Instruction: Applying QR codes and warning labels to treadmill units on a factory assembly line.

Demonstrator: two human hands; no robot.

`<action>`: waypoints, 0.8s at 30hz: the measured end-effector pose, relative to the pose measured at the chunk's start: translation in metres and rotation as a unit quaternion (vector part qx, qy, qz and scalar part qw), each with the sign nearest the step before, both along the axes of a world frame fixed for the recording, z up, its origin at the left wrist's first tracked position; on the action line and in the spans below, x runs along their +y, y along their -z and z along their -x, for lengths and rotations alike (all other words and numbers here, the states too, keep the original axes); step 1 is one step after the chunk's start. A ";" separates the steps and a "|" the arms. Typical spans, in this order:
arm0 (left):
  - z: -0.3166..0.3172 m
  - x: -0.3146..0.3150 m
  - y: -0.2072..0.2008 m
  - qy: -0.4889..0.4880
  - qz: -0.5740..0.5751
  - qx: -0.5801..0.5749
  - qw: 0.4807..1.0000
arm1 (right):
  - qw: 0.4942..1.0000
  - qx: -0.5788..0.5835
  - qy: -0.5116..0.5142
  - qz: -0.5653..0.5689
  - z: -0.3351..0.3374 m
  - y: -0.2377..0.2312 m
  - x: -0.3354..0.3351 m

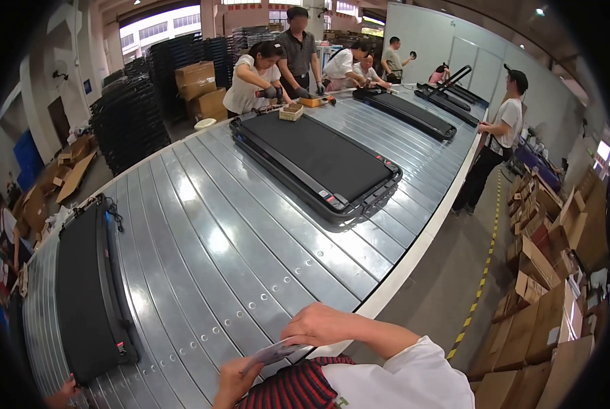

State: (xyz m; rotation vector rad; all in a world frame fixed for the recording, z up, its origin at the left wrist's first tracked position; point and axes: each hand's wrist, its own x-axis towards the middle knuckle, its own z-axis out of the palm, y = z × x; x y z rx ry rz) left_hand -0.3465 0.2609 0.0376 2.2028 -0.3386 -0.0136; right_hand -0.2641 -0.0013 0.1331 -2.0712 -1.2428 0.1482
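Close to my body, at the near edge of the conveyor, both hands hold one thin, flat, greyish piece (275, 351), like a folded sheet or a small packet; its exact kind is unclear. My left hand (232, 382) pinches its lower left end, fingers closed. The upper right end is gripped by my right hand (318, 324), whose bent fingers hide part of it. Beyond my hands lies the slatted metal conveyor (202, 273). A black treadmill base (318, 160) rests on it ahead, and another treadmill base (87, 293) lies at the left.
Further treadmill bases (407, 112) sit at the far end, with several people along both sides. Another person's hand (64, 392) touches the left base. A small carton (291, 112) stands on the middle base. Cardboard boxes (536, 327) crowd the right, past a yellow-black floor line (483, 286).
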 end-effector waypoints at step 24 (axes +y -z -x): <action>0.035 0.061 0.029 0.032 0.021 -0.008 0.999 | 0.993 -0.031 0.095 0.060 0.047 0.020 0.075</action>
